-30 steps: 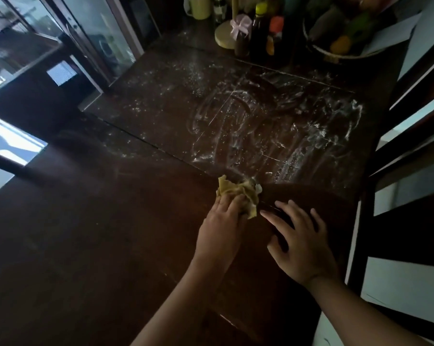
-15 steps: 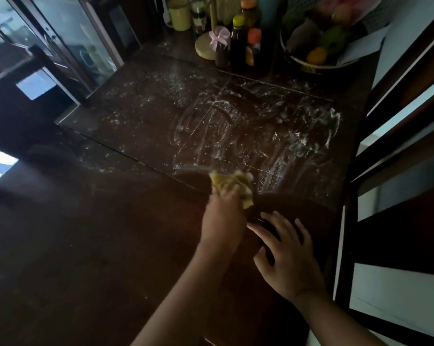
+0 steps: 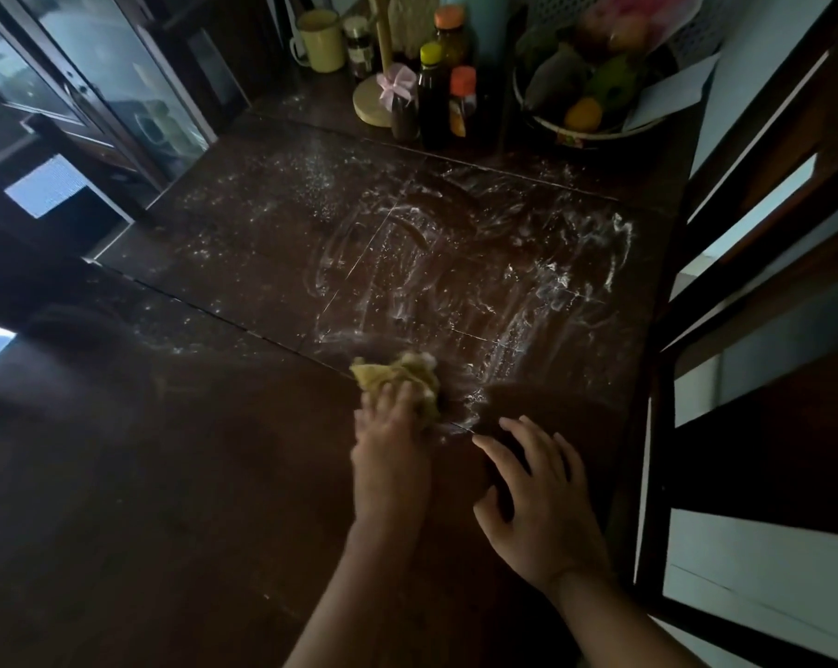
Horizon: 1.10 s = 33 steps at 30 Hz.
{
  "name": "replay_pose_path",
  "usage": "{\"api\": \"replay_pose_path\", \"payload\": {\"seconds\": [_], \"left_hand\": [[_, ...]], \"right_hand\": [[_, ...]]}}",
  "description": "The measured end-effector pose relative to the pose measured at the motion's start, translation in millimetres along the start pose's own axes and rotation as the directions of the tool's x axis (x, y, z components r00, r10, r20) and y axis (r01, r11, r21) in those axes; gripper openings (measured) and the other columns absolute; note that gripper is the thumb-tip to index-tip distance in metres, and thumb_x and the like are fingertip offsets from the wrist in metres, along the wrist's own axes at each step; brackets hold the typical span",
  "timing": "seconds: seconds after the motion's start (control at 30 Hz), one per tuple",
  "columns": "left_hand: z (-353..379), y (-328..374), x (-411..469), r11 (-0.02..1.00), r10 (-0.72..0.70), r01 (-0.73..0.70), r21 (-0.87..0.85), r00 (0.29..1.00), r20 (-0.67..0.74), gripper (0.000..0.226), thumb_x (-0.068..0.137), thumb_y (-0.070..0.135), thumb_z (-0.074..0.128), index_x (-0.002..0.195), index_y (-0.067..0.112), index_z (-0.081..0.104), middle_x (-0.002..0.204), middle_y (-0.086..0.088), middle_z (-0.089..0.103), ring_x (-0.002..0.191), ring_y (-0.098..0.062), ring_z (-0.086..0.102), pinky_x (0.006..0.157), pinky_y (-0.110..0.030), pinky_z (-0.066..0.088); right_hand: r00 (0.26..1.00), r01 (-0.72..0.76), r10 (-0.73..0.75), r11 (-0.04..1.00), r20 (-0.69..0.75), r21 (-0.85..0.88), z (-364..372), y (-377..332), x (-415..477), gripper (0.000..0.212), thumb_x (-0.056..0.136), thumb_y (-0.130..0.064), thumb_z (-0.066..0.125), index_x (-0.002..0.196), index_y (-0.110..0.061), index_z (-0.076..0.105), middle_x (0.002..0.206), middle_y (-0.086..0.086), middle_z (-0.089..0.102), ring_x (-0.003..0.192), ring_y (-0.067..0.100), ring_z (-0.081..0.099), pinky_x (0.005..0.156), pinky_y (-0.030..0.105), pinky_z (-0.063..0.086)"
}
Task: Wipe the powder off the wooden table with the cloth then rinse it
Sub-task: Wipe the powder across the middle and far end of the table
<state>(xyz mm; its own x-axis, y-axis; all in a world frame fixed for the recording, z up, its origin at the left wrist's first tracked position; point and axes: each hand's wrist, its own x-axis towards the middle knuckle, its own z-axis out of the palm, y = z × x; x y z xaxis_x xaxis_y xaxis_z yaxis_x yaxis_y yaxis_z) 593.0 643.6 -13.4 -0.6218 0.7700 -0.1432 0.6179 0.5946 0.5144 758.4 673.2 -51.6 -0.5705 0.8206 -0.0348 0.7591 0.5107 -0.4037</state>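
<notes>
That cloth [image 3: 402, 373] looks soft and light, best held wadded under the palm; the left hand [image 3: 390, 450] curls its fingers over it. The right hand [image 3: 537, 499], beside the cloth, rests open-fingered on the bench [image 3: 166, 474].

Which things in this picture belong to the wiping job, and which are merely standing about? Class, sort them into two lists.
Part of the job:
cloth
left hand, gripping the cloth
powder
wooden table

Just standing about, at the far end:
yellow mug
bottles
fruit bowl
</notes>
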Motion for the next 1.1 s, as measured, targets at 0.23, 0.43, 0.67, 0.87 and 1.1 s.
{"api": "replay_pose_path", "payload": {"seconds": [0.23,0.43,0.67,0.87,1.1], "left_hand": [[1,12,-12,0.991,0.118,-0.124,0.057,0.987,0.105,0.07,0.091,-0.003,0.047,0.148,0.037,0.037,0.157,0.01,0.03,0.148,-0.018,0.018,0.121,-0.035,0.012],[-5,-22,-4,0.993,-0.108,0.106,-0.042,0.993,-0.054,0.044,0.104,0.016,0.037,0.148,0.025,0.04,0.157,-0.001,0.032,0.147,-0.029,0.022,0.118,-0.046,0.026],[21,1,-8,0.995,-0.094,0.095,0.007,0.994,-0.063,0.048,0.101,0.013,0.041,0.148,0.02,0.04,0.157,-0.004,0.033,0.147,-0.032,0.021,0.111,-0.049,0.037],[47,41,-30,1.0,0.0,-0.001,0.014,0.999,0.052,0.051,0.097,0.018,0.05,0.146,0.027,0.041,0.156,0.0,0.034,0.14,-0.034,0.036,0.102,-0.048,0.047],[48,82,-73,0.951,0.308,-0.292,-0.099,0.898,0.316,0.049,0.089,0.016,0.062,0.133,0.036,0.058,0.15,0.01,0.044,0.141,-0.01,0.034,0.114,-0.03,0.035]], "right_hand": [[0.991,-0.109,0.112,0.993,-0.075,0.035,-3,-1,0,0.047,0.077,-0.033,0.049,0.121,-0.021,0.061,0.136,0.004,0.054,0.136,0.025,0.043,0.109,0.051,0.039],[0.99,-0.098,0.102,0.994,-0.093,0.047,0,-1,0,0.046,0.077,-0.03,0.05,0.12,-0.02,0.062,0.135,0.005,0.054,0.135,0.027,0.044,0.108,0.053,0.039],[0.987,-0.157,0.161,0.971,-0.006,0.179,-11,-2,-1,0.045,0.08,-0.024,0.045,0.119,-0.021,0.068,0.13,0.003,0.064,0.132,0.024,0.052,0.113,0.047,0.037],[0.953,-0.257,0.18,0.904,0.243,0.34,-108,7,7,0.031,0.095,-0.029,0.054,0.123,-0.025,0.066,0.119,0.0,0.068,0.118,0.011,0.053,0.113,0.033,0.034],[0.998,-0.038,0.033,0.996,0.062,0.082,-250,86,43,0.032,0.094,-0.038,0.053,0.123,-0.027,0.061,0.103,0.004,0.065,0.109,0.008,0.045,0.124,0.041,0.004]]}}
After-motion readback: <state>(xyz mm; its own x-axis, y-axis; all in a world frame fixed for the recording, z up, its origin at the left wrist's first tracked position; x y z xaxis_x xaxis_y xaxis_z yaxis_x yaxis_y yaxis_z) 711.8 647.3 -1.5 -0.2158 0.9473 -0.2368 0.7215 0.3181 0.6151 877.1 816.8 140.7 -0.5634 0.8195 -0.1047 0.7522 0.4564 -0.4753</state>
